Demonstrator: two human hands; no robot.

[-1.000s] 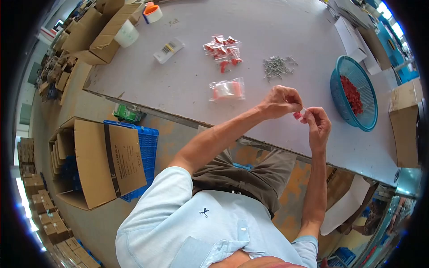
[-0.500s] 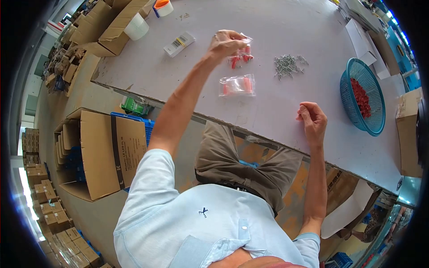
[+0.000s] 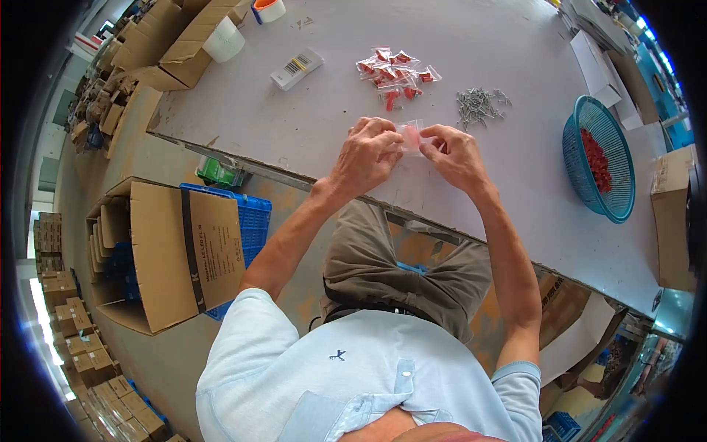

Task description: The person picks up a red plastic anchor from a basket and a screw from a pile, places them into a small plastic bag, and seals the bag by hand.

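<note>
My left hand [image 3: 368, 153] and my right hand [image 3: 453, 156] meet over the table's near part, at a pack of small clear plastic bags [image 3: 411, 134] with a pinkish-red band. Fingers of both hands are closed on its two sides and cover part of it. Just beyond lies a pile of small filled bags [image 3: 390, 72] with red pieces inside. To the right of that pile is a loose heap of silvery screws [image 3: 479, 107]. A teal plastic basket [image 3: 624, 166] holds many small red pieces [image 3: 595, 160], out of reach of both hands.
A white packet with a barcode label [image 3: 297, 68] lies left of the pile. Tape rolls [image 3: 268, 10] and an open carton [image 3: 193, 55] stand at the far left. Another carton [image 3: 166, 258] sits below the table edge, by a blue crate [image 3: 254, 221]. A box [image 3: 674, 221] is at right.
My left hand has let go of a small filled bag at the pile and come back toward me. My right hand has moved left, and both now hold the pack of bags.
</note>
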